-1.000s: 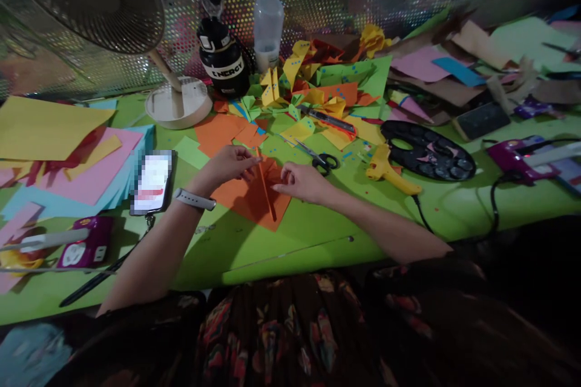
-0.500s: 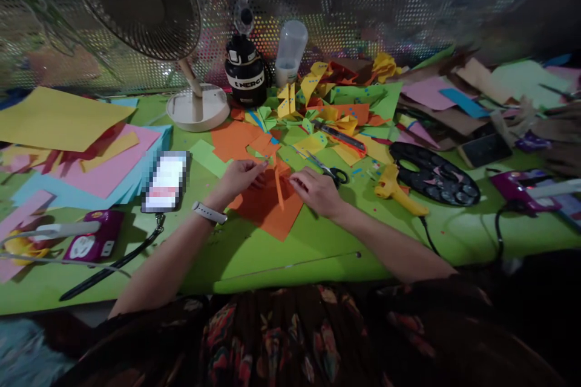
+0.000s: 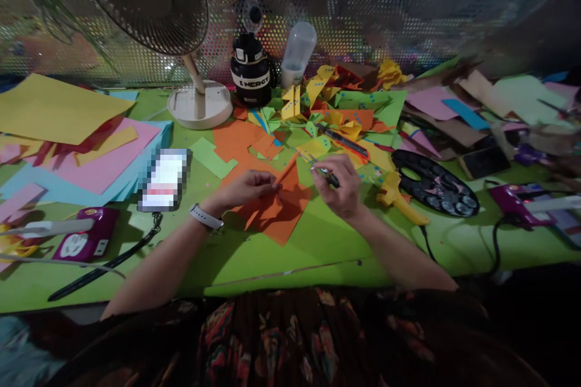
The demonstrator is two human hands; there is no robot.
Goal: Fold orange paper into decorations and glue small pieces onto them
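Note:
My left hand [image 3: 249, 190] is closed in a pinch on a folded piece of orange paper [image 3: 267, 208], whose narrow strip points up and to the right. Under it lies a larger orange sheet [image 3: 284, 233]. Off to the right, my right hand [image 3: 340, 184] has its fingers curled round the dark handles of a pair of scissors [image 3: 333, 178]. The hand covers much of the scissors, and their blades point toward the far left, over yellow scraps.
A phone [image 3: 164, 180] with a strap lies left. Behind are a fan [image 3: 200, 106], a black jug [image 3: 250, 75] and paper scraps [image 3: 358, 100]. A yellow glue gun [image 3: 403, 199], a black palette [image 3: 436, 184] and a purple power strip [image 3: 521, 202] lie right.
My right hand has left the orange paper and moved right onto the scissors. The folded orange piece, in my left hand, has turned and shifted. The view has shifted slightly.

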